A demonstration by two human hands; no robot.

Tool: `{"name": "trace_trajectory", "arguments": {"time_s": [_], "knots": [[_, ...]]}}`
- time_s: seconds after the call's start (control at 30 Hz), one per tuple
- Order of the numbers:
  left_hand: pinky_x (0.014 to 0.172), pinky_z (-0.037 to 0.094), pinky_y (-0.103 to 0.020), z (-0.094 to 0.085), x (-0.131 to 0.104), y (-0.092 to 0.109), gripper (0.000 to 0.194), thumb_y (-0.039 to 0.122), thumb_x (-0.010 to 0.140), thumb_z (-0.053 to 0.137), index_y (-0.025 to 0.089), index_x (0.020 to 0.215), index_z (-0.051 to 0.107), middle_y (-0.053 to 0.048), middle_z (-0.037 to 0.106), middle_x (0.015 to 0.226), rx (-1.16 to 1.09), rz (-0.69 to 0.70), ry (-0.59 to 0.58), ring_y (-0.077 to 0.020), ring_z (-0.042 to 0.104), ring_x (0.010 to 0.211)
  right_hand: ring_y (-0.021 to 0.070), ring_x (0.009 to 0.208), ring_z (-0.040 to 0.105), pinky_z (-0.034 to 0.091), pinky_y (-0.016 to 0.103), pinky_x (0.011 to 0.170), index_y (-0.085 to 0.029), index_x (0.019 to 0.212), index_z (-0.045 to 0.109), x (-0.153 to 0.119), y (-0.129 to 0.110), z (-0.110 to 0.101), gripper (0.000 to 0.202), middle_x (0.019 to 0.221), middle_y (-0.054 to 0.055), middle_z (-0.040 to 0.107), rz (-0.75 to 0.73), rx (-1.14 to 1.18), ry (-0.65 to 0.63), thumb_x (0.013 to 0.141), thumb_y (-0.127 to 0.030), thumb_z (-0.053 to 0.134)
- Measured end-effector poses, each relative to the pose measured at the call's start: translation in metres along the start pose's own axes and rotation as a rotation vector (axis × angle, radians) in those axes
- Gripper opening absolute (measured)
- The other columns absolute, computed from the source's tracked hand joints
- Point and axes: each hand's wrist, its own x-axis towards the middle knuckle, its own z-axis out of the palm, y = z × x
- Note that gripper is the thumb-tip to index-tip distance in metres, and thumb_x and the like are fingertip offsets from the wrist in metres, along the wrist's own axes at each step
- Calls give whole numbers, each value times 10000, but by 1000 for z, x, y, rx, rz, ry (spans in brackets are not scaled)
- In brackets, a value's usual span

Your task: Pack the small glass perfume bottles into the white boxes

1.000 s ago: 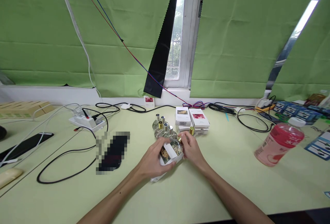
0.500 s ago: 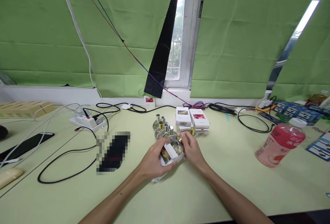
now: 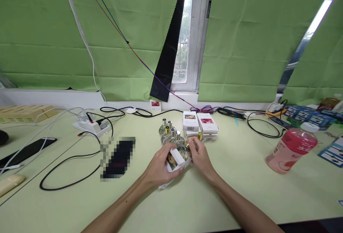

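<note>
My left hand is wrapped round a small white box with a flower picture on its face. Partly inside the box's open end sits a round, clear glass perfume bottle with a gold cap. My right hand pinches that bottle near its cap. Just beyond my hands stand several more glass perfume bottles with silver or gold caps. Another gold cap shows behind my right fingers; its bottle is mostly hidden. Stacked white boxes with printed pictures lie behind.
To the right a pink drink bottle leans. On the left lie a power strip, a looping black cable, a pixelated dark object and a black phone. Blue packages sit far right. Cables run along the back edge.
Almost nothing differs. Both hands keep their hold on the box and the perfume bottle, with only a very slight shift.
</note>
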Motion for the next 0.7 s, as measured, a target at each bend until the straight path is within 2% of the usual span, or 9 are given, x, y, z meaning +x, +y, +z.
{"name": "trace_trajectory", "arguments": {"time_s": [0.7], "knots": [[853, 525, -369, 2, -1, -2, 503, 338, 752, 716, 218, 1180, 480, -68, 639, 1113, -8, -7, 60, -239, 633, 977, 143, 510, 425, 363, 258, 487, -238, 861, 506, -5, -3, 1, 372, 597, -49, 431, -55, -7, 37, 985, -579, 426]]}}
